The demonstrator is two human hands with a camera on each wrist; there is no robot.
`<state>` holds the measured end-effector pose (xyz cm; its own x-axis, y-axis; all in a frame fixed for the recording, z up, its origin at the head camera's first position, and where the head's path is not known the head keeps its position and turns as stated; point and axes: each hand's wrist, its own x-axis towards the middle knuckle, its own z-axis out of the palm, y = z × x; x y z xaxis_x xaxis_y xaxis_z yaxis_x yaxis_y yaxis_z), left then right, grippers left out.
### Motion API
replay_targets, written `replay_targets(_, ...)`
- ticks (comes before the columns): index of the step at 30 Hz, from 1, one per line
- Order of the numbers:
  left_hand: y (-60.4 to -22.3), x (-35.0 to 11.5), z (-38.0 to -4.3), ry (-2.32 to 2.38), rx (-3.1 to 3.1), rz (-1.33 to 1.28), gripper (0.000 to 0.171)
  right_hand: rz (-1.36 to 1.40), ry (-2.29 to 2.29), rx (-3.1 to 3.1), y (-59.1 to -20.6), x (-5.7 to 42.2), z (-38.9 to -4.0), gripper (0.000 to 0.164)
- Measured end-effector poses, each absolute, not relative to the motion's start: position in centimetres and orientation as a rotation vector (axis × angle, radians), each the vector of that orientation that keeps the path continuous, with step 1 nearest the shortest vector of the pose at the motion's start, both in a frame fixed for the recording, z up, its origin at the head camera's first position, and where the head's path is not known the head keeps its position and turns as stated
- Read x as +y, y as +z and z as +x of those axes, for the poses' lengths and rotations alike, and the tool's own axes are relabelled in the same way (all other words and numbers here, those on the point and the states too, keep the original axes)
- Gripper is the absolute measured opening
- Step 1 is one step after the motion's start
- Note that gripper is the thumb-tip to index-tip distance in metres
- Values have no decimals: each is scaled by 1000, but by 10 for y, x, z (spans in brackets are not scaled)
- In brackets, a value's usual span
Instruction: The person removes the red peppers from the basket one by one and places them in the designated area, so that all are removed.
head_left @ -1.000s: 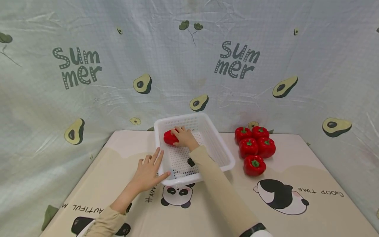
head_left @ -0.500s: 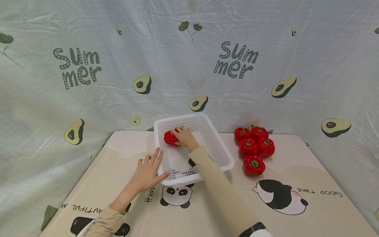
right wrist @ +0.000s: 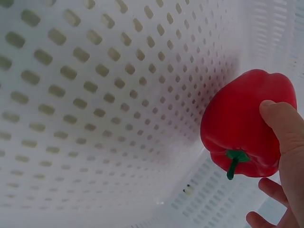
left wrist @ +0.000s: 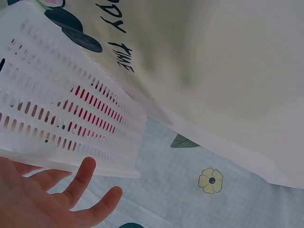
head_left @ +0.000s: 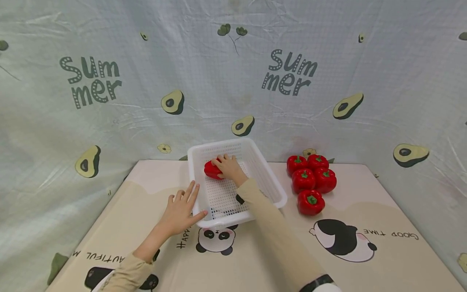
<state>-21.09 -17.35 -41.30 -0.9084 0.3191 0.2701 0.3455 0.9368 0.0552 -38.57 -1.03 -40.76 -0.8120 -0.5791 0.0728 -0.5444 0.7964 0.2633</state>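
A white perforated plastic basket [head_left: 237, 220] stands on the table, and inside it, toward the back left, lies a red bell pepper [head_left: 211, 170]. My right hand [head_left: 230, 168] reaches into the basket and grips this pepper. In the right wrist view the thumb presses the side of the pepper [right wrist: 242, 123], whose green stem faces the camera. My left hand [head_left: 180, 211] rests at the basket's left rim with fingers spread. The left wrist view has its fingers beside the slotted wall [left wrist: 71, 109], through which red shows.
Several red bell peppers [head_left: 304, 180] stand grouped on the table to the right of the basket, the nearest one [head_left: 311, 202] slightly in front. A pale tablecloth with panda prints [head_left: 343, 241] covers the table. Behind hangs a curtain [head_left: 204, 81] printed with avocados.
My right hand and the pepper have shifted slightly to the right within the basket. The left hand stays at the rim. The whole view has moved a little.
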Motion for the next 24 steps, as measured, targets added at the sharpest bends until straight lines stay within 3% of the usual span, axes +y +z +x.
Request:
replay_targets(12, -412, -174, -210, -154, -2829, -500, 81, 969, -424, -2708, -393, 0, -382, 53)
replay_targets(24, -410, -171, -208, -182, -2829, -494, 81, 1085, -499, -2499, -366, 15, -364, 66)
